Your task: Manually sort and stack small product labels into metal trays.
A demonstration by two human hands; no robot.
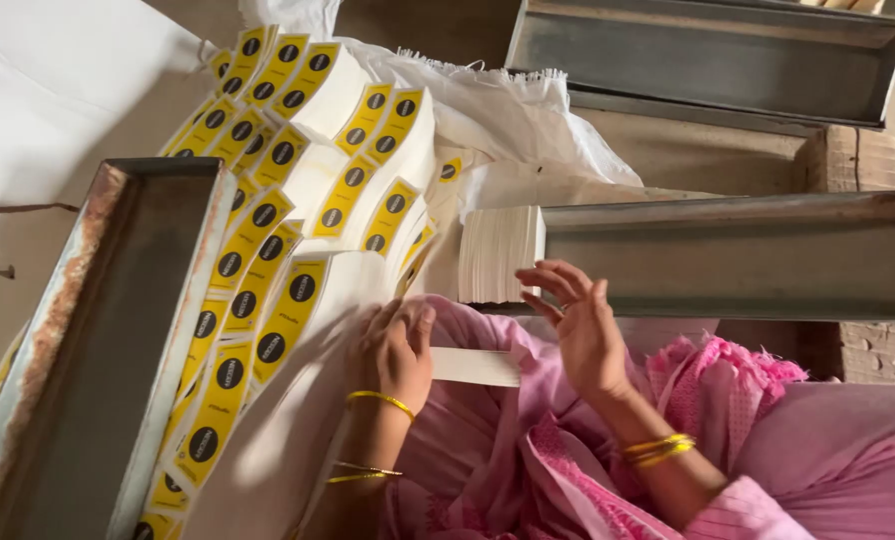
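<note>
L hand (398, 350) has its grip clamped on one end of a white paper strip (476, 367), which lies across the lap on the pink garment (488, 440), between both hands. R hand (578, 325) is open, fingers (558, 278) spread and curled, hovering just beside the end of a white paper stack (501, 253); can't tell if fingertips touch it. That stack sticks out of the near metal trough (748, 255), lying horizontal w/ its open end toward the hands. Gold bangles on both wrists. To the L of the hands, fanned stacks of yellow labels w/ black round marks (268, 240) spill over white paper, running from top centre down to lower L. A rusty-edged metal trough (98, 340) sits far L, tilted. Another metal trough (708, 55) is at top R, w/ a white woven sack (508, 110) beside it.
</note>
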